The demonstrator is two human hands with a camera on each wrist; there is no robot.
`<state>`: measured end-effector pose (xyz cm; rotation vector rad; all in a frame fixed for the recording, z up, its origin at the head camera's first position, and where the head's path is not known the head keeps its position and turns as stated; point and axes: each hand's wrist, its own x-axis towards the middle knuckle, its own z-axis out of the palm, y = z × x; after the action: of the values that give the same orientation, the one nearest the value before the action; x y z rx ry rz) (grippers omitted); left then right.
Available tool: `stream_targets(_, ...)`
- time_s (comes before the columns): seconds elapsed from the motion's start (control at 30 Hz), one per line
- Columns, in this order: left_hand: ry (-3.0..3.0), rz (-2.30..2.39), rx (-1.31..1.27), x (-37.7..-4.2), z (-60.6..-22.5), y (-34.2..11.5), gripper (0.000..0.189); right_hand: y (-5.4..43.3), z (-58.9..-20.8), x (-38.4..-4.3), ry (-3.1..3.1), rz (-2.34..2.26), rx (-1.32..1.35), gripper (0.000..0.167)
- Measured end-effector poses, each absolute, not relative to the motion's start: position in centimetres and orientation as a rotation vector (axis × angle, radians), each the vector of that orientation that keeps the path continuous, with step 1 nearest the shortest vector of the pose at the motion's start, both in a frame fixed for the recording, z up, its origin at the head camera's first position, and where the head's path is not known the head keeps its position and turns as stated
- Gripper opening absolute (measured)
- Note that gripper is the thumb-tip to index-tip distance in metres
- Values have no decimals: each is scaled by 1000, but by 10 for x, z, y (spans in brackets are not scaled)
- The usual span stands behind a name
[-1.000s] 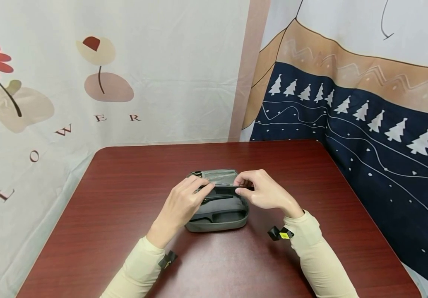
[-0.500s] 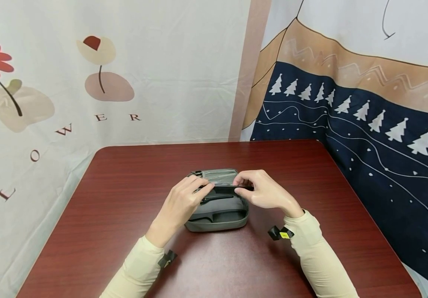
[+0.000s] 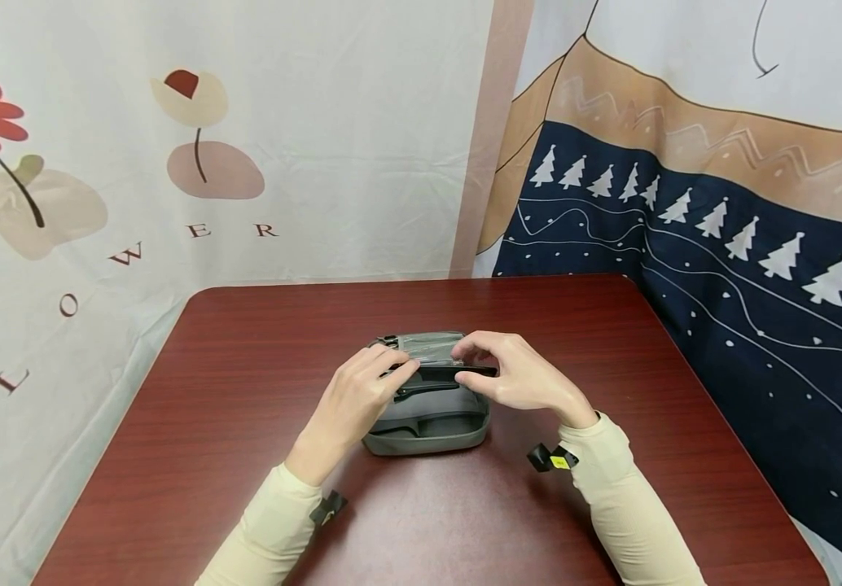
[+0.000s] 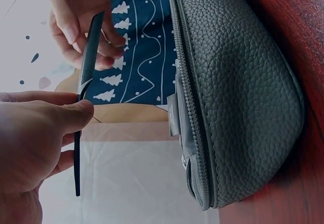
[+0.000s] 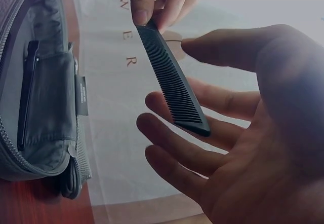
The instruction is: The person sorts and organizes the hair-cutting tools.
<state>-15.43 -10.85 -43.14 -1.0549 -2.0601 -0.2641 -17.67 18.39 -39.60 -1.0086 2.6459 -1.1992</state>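
- My left hand [image 3: 366, 391] holds the black comb [image 5: 172, 77] near its middle. The thumb is on one side and the fingers are on the other side, so the space between them is narrow.
- The comb is in the air, above the unzipped grey bag [image 4: 243, 97] and apart from it. Its row of teeth is turned towards the bag.
- My right hand [image 3: 519, 378] is just beside the toothed end of the comb. Its thumb stands wide apart from the fingers, and in the right wrist view this end of the comb appears between them. I cannot tell if any finger of this hand touches it.
- The bag rests on the red-brown surface [image 3: 421, 521] in front of me. Its outside has a grain like leather, and a zipper [image 4: 190, 97] runs along its edge.
- Inside the bag, a slim black item [image 5: 27, 95] lies against the grey lining [image 5: 50, 102]. I cannot tell exactly what it is.
- A small dark tag [image 5: 81, 96] with pale print sticks out at the bag's rim.
- My left sleeve [image 3: 267, 529] and my right sleeve [image 3: 633, 505] are pale yellow.
- Behind the surface, a pale curtain [image 3: 362, 106] carries flowers and letters; at the right, a dark blue cloth [image 3: 729, 285] shows white trees.
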Motion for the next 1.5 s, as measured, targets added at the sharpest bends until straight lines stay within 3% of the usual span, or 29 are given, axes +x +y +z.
stream_targets(0.3, -2080, -278, -1059, -156, -434, -112, 43, 186, -398, -177, 2696, -1166, -993, 57)
stream_targets(0.5, -2118, -326, -1039, -158, -434, -120, 40, 187, -400, -179, 2767, -1222, -1021, 65)
stream_targets(0.97, -2238, -564, -994, -152, -440, -146, 22, 194, -412, -179, 2873, -1413, -959, 56)
stream_targets(1.5, -2385, -530, -999, -149, -445, -162, 20, 214, -452, -178, 2976, -1259, -784, 48)
